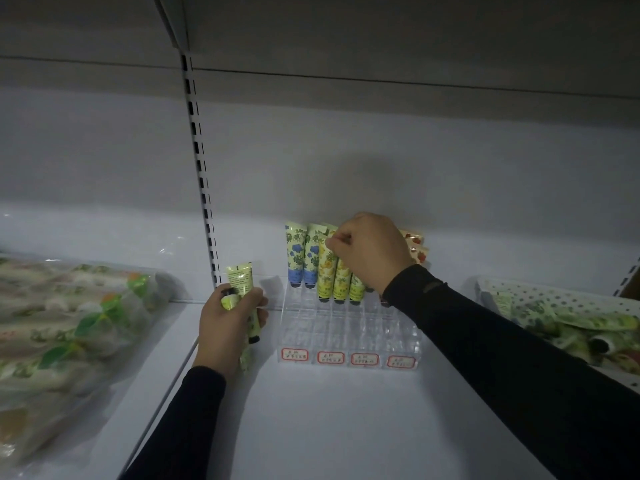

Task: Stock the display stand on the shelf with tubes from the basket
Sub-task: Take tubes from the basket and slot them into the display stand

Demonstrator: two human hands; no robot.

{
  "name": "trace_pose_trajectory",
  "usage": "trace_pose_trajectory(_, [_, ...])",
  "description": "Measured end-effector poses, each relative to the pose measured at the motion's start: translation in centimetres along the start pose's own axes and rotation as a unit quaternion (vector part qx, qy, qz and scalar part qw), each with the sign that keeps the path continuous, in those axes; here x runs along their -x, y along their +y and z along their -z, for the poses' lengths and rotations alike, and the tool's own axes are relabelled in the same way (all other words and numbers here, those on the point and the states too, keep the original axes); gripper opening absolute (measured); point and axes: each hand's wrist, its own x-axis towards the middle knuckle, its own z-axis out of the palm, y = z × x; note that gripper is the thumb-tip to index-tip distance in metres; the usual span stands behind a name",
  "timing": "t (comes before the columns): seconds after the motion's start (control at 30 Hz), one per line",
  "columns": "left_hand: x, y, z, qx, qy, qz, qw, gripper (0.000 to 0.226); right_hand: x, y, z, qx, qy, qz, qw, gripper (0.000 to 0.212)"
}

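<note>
Dim white shelf [346, 427] w/ a pale back panel and a slotted upright [202, 174] running down its left part. Clear acrylic display stand [346, 327] sits at the back-center of the shelf, stepped rows of small compartments, four red-bordered labels [348, 357] along its front edge.

Back rows of the stand hold tubes standing cap-down: two blue-flower tubes [304, 254] at the left, then three yellow-flower tubes [337, 275] just beside them, one row forward. Red-patterned tubes [415, 245] peek out behind the wrist on the right; count unclear. Front rows show only bare compartments.

Right hand [370, 251] is over the stand's back rows, fingers curled, thumb + forefinger pinching the crimped top of a yellow-flower tube. Whether its cap is seated in a slot – can't tell, hand blocks it.

Left hand [230, 327] is low over the shelf just left of the stand, grip closed round a bunch of green tubes [240, 284]; one sticks up, others point down, black caps showing.

White perforated basket [540, 299] at the right edge of the shelf, w/ more tubes lying loose inside. Far left: clear plastic bags [69, 341] of packaged goods, blurred.
</note>
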Motion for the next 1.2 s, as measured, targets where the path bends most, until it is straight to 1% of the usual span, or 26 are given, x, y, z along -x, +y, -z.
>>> trace_pose_trajectory(0.13, [0.0,0.0,0.0,0.001,0.000,-0.001,1.000,0.006,-0.4,0.1,-0.2,0.001,-0.007,-0.016,1.000,0.035])
trace_pose_trajectory(0.3, [-0.1,-0.1,0.0,0.005,0.000,0.004,1.000,0.007,-0.7,0.3,-0.2,-0.012,-0.019,-0.034,0.999,0.031])
trace_pose_trajectory(0.57, [0.1,0.3,-0.1,0.006,-0.005,0.014,1.000,0.008,-0.6,0.1,-0.2,0.002,-0.021,-0.031,0.999,0.026])
trace_pose_trajectory(0.67, [0.6,0.6,-0.2,0.016,-0.010,0.016,1.000,0.002,-0.5,-0.2,0.1,0.042,-0.023,-0.009,0.999,0.027])
trace_pose_trajectory(0.77, [0.9,1.2,0.0,0.020,-0.005,0.010,1.000,0.003,-0.1,-0.3,0.7,0.018,0.018,0.006,1.000,0.031])
trace_pose_trajectory(0.83, [1.1,1.8,0.3,0.076,-0.010,0.020,0.997,0.007,0.7,-0.4,1.4,-0.030,0.057,0.009,0.998,0.030])
trace_pose_trajectory(0.87, [1.2,2.2,0.4,0.118,-0.019,0.028,0.992,0.008,1.3,-0.6,1.7,-0.055,0.059,0.014,0.997,0.029])
trace_pose_trajectory(0.9, [1.4,2.5,0.6,0.146,-0.033,0.035,0.988,0.011,1.9,-0.6,1.8,-0.080,0.045,0.022,0.996,0.028])
trace_pose_trajectory(0.97, [1.9,3.3,0.8,0.155,-0.082,0.058,0.983,0.021,3.1,-0.7,1.9,-0.131,-0.013,0.034,0.991,0.029])
trace_pose_trajectory(1.07, [3.6,4.5,0.2,0.155,-0.193,0.115,0.962,0.037,4.4,-0.8,2.0,-0.222,-0.100,0.026,0.970,0.028])
trace_pose_trajectory(1.13, [4.9,5.2,-0.6,0.142,-0.250,0.142,0.947,0.039,5.0,-0.9,2.2,-0.269,-0.152,0.021,0.951,0.031])
trace_pose_trajectory(1.2, [6.1,5.8,-1.5,0.108,-0.282,0.142,0.943,0.036,5.4,-1.2,2.5,-0.309,-0.217,0.015,0.926,0.037])
